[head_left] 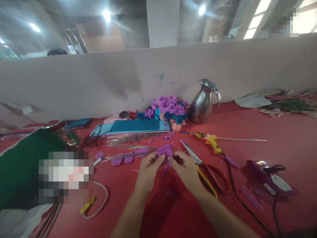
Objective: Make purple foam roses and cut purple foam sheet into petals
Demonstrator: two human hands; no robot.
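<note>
Between my two hands is a small purple paper piece [164,151], pinched along its lower edge. My left hand [149,165] grips its left side with thumb and fingers, while my right hand [183,166] pinches the right side. Similar purple petals [128,158] lie in a row to the left of my left hand, near thin clear wrappers. Beside my right hand rest large scissors [195,155] with one red and one yellow handle loop, blades apart. Purple scraps [166,137] are scattered just beyond my hands.
Behind stand purple and blue paper flowers [170,105] and a steel jug [201,103]. A yellow glue gun [211,141] trails its cord on the right, near a purple power box [269,180]. Glasses [96,136] and blue sheets [135,125] lie at left-centre; a green board [27,165] stands left.
</note>
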